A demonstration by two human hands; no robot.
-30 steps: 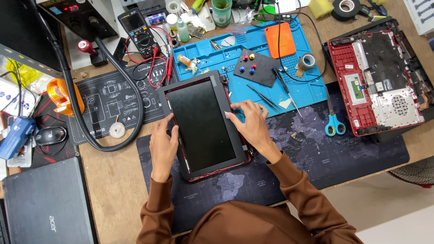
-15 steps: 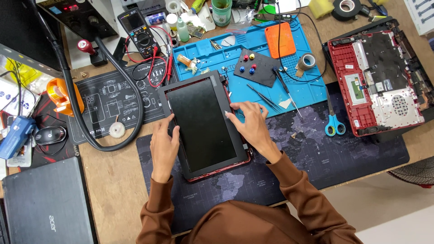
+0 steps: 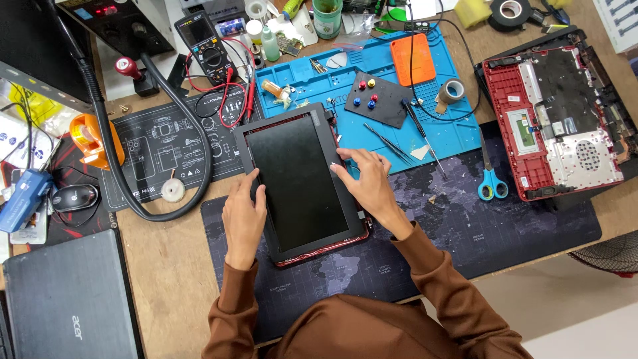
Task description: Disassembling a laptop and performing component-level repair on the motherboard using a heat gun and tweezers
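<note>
Nearest the camera, brown sleeves lead up to both hands, which rest on a laptop screen panel point(image 3: 298, 181) lying face up, slightly tilted, partly on a dark map-printed desk mat point(image 3: 465, 226) and partly on the mats beyond it. The left hand point(image 3: 243, 216) lies along the panel's left edge, fingers loosely curled and thumb on the bezel, pressing rather than gripping. The right hand point(image 3: 365, 183) lies at the right edge, fingers spread and bent, fingertips on the bezel; neither hand closes around anything. At the lower left sits a closed grey laptop point(image 3: 70, 299). Right of the right hand, blue-handled scissors point(image 3: 490, 181) lie on the dark mat. Beyond the panel, a blue work mat point(image 3: 372, 86) carries tweezers point(image 3: 389, 143), a black pad with coloured knobs point(image 3: 375, 100) and an orange rectangular case point(image 3: 413, 58). At the far right lies an opened red laptop base point(image 3: 558, 119), its inside showing. At the left, a black hose point(image 3: 159, 166) curves across a black printed mat point(image 3: 166, 143), with a multimeter point(image 3: 203, 46) farther back.
</note>
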